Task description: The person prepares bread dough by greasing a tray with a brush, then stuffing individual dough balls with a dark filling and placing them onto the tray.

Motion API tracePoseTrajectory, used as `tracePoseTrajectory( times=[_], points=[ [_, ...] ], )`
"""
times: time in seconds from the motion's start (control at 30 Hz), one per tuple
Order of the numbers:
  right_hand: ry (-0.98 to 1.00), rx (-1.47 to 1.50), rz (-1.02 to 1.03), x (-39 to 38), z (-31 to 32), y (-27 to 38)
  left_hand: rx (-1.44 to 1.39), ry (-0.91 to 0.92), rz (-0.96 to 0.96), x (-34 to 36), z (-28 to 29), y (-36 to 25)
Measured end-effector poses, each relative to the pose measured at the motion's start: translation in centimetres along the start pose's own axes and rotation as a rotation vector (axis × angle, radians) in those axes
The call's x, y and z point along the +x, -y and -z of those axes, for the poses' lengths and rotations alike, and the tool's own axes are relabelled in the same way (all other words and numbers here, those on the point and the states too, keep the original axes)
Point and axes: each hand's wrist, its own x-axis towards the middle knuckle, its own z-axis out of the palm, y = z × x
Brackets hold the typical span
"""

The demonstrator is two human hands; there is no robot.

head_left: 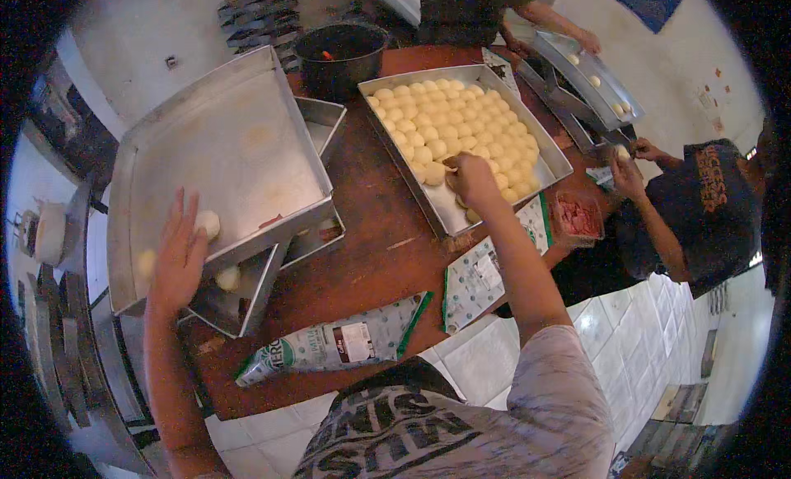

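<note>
The left hand [177, 257] lay flat with fingers spread, gripping nothing, on the near rim of the big tray [239, 141]. One dough ball [208, 223] sat just beside its fingertips inside the tray, and a second ball [146, 263] lay at the heel of the hand. A third ball [228, 277] rested lower, in a small tin [239, 294] under the palm side.

The right hand [471, 181] reached into the filled tray [461, 141], fingers curled down among the packed rows of balls [453, 125]; whether it had pinched one, I could not tell. To do this well, I judged the fingers should lift a single ball gently from the near edge, without denting its neighbours, while the flat hand steadied the other tray.

All this stood on a brown table [371, 232], with a printed bag [338, 343] lying toward the body from both hands. A dark pot [339, 55] stood beyond the fingers. Pale floor tiles [626, 331] showed to the right, where another person [700, 207] worked.
</note>
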Motion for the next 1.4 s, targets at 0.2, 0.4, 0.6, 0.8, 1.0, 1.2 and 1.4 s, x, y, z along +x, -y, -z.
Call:
tracePoseTrajectory(
  times=[0.2,0.4,0.6,0.8,1.0,1.2,1.4],
  points=[
    [0.137,-0.169,0.013,1.4,-3.5,-2.7,0.002,-0.601,-0.212,-1.1,-0.6,-1.1],
    [-0.093,0.149,0.259,0.2,12.9,12.6,-0.568,-0.441,0.09,-12.8,-2.3,-2.1],
    [0.597,0.736,0.335,-9.2,10.4,25.8,-0.636,-0.195,-0.178,-16.9,-6.5,-8.6],
    [0.644,0.432,0.513,-11.7,0.0,28.6,-1.456,-0.038,0.695,-25.5,-8.5,2.1],
    [0.508,-0.054,0.574,-14.8,-4.4,31.5,-1.325,-0.453,0.691,-30.4,-8.0,5.9],
    [0.604,-0.084,0.617,-14.1,-4.6,29.6,-1.054,-0.314,0.615,-29.6,-9.6,6.3],
    [0.437,0.478,0.592,-14.9,-0.6,32.1,-1.232,-0.4,0.534,-25.0,-10.5,0.1]
  ],
)
